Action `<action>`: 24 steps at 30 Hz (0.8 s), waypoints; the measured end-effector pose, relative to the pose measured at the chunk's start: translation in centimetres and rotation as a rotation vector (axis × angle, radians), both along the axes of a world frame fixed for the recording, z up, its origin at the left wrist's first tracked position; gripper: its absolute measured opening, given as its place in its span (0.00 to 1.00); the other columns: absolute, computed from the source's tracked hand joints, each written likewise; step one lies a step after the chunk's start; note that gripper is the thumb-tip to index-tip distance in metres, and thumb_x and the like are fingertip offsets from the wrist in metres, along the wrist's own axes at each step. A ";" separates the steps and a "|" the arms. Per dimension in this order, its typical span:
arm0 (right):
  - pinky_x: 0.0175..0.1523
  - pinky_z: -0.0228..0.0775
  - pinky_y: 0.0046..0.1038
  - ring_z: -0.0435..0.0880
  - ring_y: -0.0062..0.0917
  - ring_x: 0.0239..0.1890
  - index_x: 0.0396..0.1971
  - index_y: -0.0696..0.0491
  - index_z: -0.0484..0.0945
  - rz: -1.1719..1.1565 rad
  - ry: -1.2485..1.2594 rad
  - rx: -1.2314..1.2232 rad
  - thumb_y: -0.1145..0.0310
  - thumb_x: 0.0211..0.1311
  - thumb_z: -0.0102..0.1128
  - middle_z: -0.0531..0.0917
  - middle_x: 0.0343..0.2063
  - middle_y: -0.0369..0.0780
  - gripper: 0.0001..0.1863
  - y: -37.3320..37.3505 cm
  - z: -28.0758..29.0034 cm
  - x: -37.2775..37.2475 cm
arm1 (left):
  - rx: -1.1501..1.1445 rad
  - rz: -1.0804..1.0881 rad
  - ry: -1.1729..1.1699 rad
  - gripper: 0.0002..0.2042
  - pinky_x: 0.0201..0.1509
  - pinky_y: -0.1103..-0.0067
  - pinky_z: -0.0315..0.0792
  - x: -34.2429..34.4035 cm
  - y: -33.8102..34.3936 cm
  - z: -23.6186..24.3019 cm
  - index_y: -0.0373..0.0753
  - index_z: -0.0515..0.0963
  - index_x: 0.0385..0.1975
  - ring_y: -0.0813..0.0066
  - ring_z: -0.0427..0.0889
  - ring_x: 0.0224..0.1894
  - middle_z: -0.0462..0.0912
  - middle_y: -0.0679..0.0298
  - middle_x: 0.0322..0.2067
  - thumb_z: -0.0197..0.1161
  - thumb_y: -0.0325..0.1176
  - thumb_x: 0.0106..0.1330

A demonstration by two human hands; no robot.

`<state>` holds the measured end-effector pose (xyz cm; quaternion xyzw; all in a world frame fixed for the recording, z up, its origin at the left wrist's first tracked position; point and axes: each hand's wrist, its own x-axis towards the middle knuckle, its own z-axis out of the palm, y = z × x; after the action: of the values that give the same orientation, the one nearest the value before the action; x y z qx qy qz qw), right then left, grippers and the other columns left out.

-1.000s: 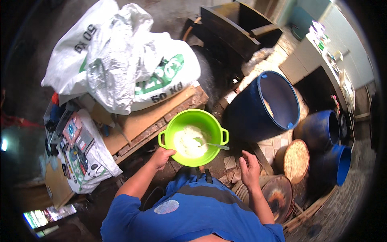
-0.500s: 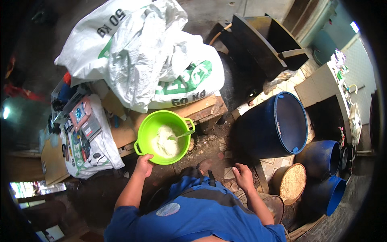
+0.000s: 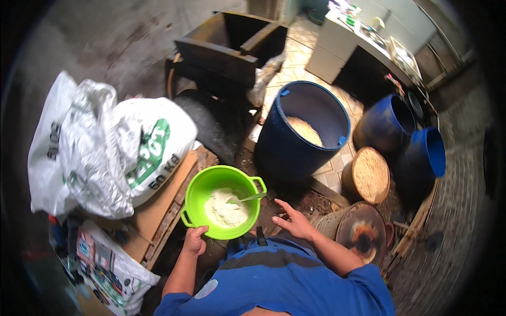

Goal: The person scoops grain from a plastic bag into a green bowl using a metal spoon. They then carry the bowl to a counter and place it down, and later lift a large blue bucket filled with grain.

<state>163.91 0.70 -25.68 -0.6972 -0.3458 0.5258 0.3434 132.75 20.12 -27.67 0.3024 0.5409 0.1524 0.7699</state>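
Note:
My left hand grips the near left rim of a bright green two-handled basin, holding it in front of my body. White powder lies in a heap inside. The bowl of a pale spoon is sunk in the powder, its handle resting toward the basin's right handle. Off to the right of the basin, my right hand is empty, fingers apart and touching nothing.
A big blue barrel with pale grainy stuff stands ahead right. Beyond are smaller blue barrels, a full round container and a rusty drum. White sacks sit on a wooden platform at left.
My view has swung right, so the sacks sit farther left and the big barrel's contents show. My right hand has come closer to the basin; the left keeps its grip.

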 end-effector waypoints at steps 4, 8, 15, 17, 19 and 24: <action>0.52 0.76 0.35 0.79 0.33 0.55 0.73 0.56 0.54 -0.216 0.108 0.014 0.43 0.66 0.61 0.73 0.63 0.50 0.46 -2.3 0.4 1.7 | 0.140 -0.254 -0.207 0.22 0.56 0.71 0.73 8.5 0.1 -0.6 0.29 0.73 0.57 0.64 0.83 0.48 0.83 0.57 0.47 0.60 0.26 0.60; 0.60 0.69 0.33 0.78 0.30 0.57 0.68 0.60 0.63 -0.363 0.355 0.041 0.46 0.70 0.58 0.75 0.61 0.47 0.38 -5.5 0.4 5.2 | 0.227 -0.520 -0.294 0.27 0.58 0.71 0.72 16.8 -1.0 -0.8 0.36 0.67 0.62 0.67 0.81 0.50 0.80 0.60 0.49 0.60 0.25 0.59; 0.57 0.71 0.29 0.81 0.24 0.51 0.57 0.60 0.76 -0.740 0.428 0.323 0.60 0.73 0.54 0.84 0.50 0.41 0.22 -11.3 -2.7 13.3 | 0.168 -0.828 -0.126 0.36 0.49 0.74 0.76 31.0 -5.7 1.6 0.45 0.57 0.69 0.71 0.78 0.52 0.75 0.63 0.53 0.60 0.25 0.59; 0.57 0.71 0.29 0.81 0.25 0.50 0.57 0.61 0.76 -0.853 0.491 0.379 0.65 0.72 0.54 0.84 0.49 0.41 0.20 -13.4 -3.1 15.4 | 0.126 -0.878 -0.087 0.36 0.47 0.74 0.77 34.4 -7.6 2.7 0.46 0.55 0.70 0.72 0.78 0.52 0.75 0.63 0.53 0.62 0.27 0.61; 0.57 0.72 0.29 0.82 0.25 0.50 0.57 0.61 0.76 -0.946 0.566 0.372 0.69 0.70 0.53 0.84 0.49 0.41 0.19 -15.0 -3.0 17.6 | 0.128 -0.931 -0.079 0.37 0.47 0.74 0.79 37.8 -9.0 3.5 0.49 0.52 0.71 0.71 0.78 0.52 0.74 0.62 0.54 0.63 0.30 0.63; 0.58 0.72 0.30 0.82 0.28 0.50 0.58 0.62 0.74 -1.148 0.619 0.470 0.73 0.68 0.53 0.84 0.50 0.43 0.20 -19.8 -2.5 23.0 | 0.058 -1.025 -0.224 0.46 0.53 0.68 0.78 44.1 -11.1 3.6 0.59 0.37 0.77 0.61 0.78 0.55 0.59 0.53 0.68 0.64 0.40 0.67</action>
<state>186.88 -19.10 -28.19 -0.4949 0.0869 0.3465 0.7921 176.87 9.04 -24.09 0.5314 0.2333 -0.1975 0.7900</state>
